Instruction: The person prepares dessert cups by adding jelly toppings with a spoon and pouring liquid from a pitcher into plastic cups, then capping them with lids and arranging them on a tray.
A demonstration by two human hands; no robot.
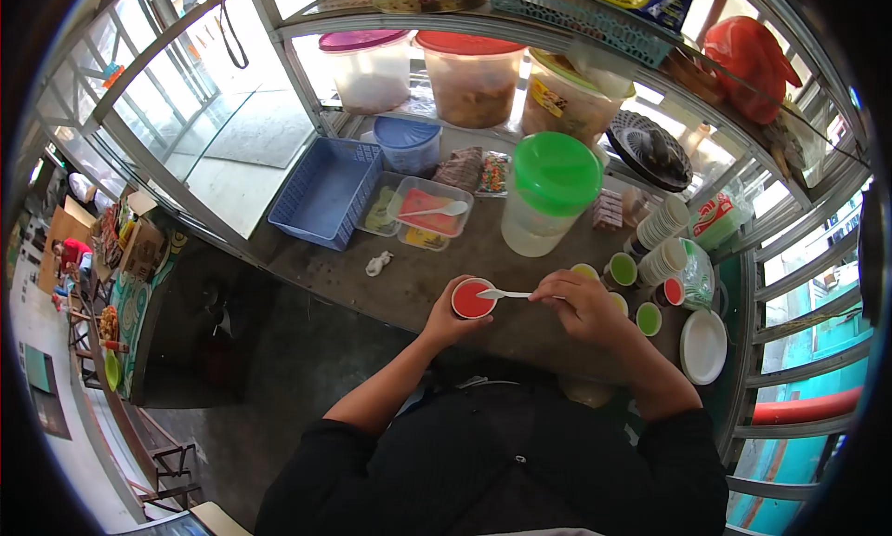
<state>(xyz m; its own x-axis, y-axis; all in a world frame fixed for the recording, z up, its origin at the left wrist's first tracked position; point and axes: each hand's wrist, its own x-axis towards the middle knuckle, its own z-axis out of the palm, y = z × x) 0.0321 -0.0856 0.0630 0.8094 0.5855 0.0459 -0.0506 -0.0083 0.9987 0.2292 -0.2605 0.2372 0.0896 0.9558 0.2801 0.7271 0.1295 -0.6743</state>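
In my left hand (440, 319) is a small white paper cup (475, 318), its fingers wrapped round the side. Something red (472, 300) fills the cup nearly to the rim. My right hand (583, 306) pinches the handle of a white plastic spoon (511, 294), whose bowl lies at the cup's right edge, over the red contents. Beyond the cup, a shallow clear container (466, 226) has red contents and another white spoon (452, 208) in it. Small cups with green (649, 319) and red (674, 291) contents stand to the right of my right hand.
A clear jug with a green lid (557, 174) stands behind my hands. At the left is a blue basket (311, 222); a crumpled white tissue (378, 264) lies nearby. Stacked cups (663, 259) and a white plate (703, 347) are at the right. Lidded tubs (470, 85) line the back.
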